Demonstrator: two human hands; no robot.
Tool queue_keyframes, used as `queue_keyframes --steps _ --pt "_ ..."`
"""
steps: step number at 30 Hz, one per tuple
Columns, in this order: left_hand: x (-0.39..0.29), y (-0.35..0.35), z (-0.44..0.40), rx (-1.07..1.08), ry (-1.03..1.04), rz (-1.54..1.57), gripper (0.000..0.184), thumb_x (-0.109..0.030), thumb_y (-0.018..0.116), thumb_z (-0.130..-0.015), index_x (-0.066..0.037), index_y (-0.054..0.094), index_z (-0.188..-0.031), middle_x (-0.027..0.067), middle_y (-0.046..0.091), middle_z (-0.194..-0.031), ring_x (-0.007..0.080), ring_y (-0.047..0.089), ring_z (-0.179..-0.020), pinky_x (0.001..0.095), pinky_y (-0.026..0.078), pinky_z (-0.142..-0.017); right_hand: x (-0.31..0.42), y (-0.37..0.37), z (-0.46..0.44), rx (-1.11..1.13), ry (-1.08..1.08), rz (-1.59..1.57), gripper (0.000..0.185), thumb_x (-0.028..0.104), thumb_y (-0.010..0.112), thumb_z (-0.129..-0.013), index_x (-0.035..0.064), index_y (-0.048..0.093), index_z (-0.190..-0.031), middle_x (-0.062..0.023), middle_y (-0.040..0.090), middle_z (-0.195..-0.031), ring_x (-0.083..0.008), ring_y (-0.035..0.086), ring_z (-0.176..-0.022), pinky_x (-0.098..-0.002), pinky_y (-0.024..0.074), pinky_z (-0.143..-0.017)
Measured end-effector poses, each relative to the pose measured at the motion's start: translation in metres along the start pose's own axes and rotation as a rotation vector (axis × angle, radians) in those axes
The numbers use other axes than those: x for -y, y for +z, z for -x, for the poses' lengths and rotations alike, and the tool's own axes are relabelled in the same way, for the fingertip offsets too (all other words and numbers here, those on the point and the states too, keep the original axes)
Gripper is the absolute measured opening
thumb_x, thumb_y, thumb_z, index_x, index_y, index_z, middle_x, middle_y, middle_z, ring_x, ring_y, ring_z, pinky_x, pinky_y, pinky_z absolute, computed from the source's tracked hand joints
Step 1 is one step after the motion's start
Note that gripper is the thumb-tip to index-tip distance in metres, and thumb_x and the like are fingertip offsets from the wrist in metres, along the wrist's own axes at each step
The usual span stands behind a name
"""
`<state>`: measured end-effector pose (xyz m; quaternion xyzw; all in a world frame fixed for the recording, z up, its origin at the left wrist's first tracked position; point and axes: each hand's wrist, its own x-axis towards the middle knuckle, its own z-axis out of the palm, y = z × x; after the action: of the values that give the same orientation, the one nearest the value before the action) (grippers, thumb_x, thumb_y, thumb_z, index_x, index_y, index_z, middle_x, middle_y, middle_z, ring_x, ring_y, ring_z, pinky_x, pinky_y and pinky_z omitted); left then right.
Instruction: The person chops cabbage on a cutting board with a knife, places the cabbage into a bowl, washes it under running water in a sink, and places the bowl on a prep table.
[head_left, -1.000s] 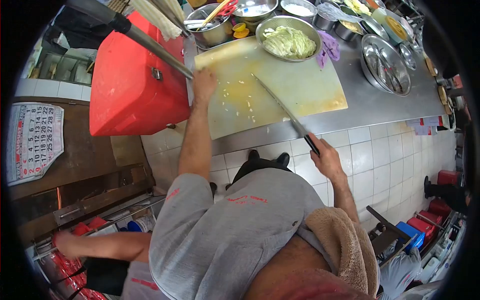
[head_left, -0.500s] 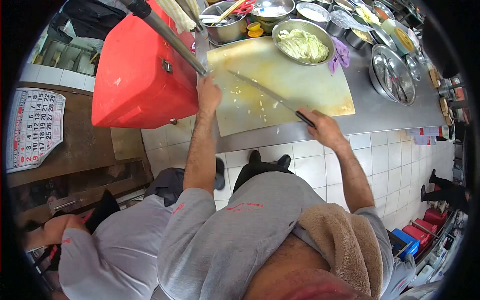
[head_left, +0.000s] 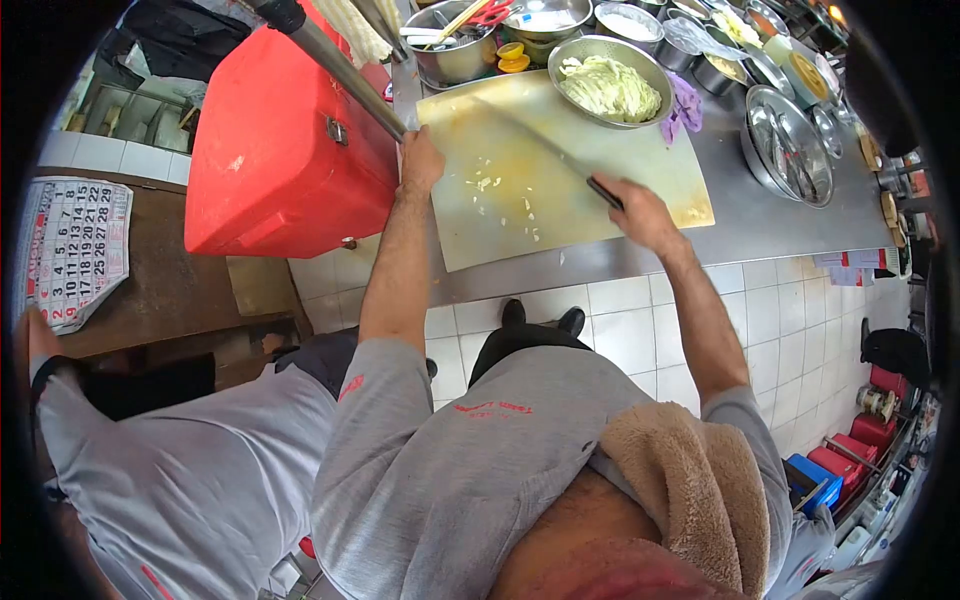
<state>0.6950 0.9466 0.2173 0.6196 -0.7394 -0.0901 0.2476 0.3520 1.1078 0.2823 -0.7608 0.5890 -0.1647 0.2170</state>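
Observation:
My right hand [head_left: 645, 215] is wrapped round the black handle of a kitchen knife [head_left: 606, 191]. Its long blade, smeared by motion, points up and left across the white cutting board [head_left: 470, 240]. Small pale chopped bits [head_left: 487, 183] lie scattered on the board to the left of the knife. My left hand [head_left: 420, 160] is closed at the board's left edge, just below the end of a metal pole [head_left: 370, 100]; its fingertips are hidden, so what they hold cannot be made out. A steel colander [head_left: 640, 118] of shredded cabbage [head_left: 610, 88] sits on the board's far right corner.
Left of the board stands a big red cooler box [head_left: 290, 150]. Along the back are a pot of utensils [head_left: 450, 65], cut orange-yellow citrus halves [head_left: 512, 62] and several steel bowls. A purple cloth [head_left: 685, 105] lies beside the colander. Another person [head_left: 200, 470] is close on my left.
The knife and my right hand have shifted slightly up and left. Some chopped bits now lie closer together. The person on my left has moved, an arm now reaching out near the calendar.

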Motion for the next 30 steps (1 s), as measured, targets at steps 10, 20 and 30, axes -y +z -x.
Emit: queue_keyframes --steps 10,20,30 --pt "-0.016 0.006 0.036 0.009 0.207 0.005 0.024 0.006 0.049 -0.073 0.002 0.062 -0.093 0.0212 0.06 -0.095 0.0377 0.057 -0.095 0.0419 0.045 -0.084 0.013 -0.034 0.002 0.194 0.003 0.118 0.061 0.001 0.056 -0.073 0.0202 0.048 -0.131 -0.0129 0.059 -0.098 -0.0321 0.059 -0.093 -0.0416 0.0492 -0.081" --pt "-0.01 -0.006 -0.017 -0.098 0.158 0.198 0.031 0.005 0.05 -0.074 0.001 0.063 -0.102 0.0226 0.06 -0.099 0.0369 0.056 -0.098 0.041 0.045 -0.087 0.014 0.013 0.041 0.0 0.08 0.147 0.057 0.004 0.056 -0.075 0.0188 0.049 -0.129 -0.0139 0.059 -0.096 -0.0336 0.06 -0.087 -0.0418 0.0507 -0.075" --pt "-0.052 0.006 0.048 0.154 0.276 0.111 0.026 0.005 0.049 -0.074 0.003 0.06 -0.098 0.0222 0.058 -0.096 0.0381 0.053 -0.097 0.0427 0.043 -0.086 0.012 -0.006 0.095 0.055 0.529 -0.727 0.054 0.004 0.061 -0.084 0.012 0.045 -0.135 -0.0062 0.062 -0.097 -0.0086 0.044 -0.054 -0.0238 0.044 -0.052"
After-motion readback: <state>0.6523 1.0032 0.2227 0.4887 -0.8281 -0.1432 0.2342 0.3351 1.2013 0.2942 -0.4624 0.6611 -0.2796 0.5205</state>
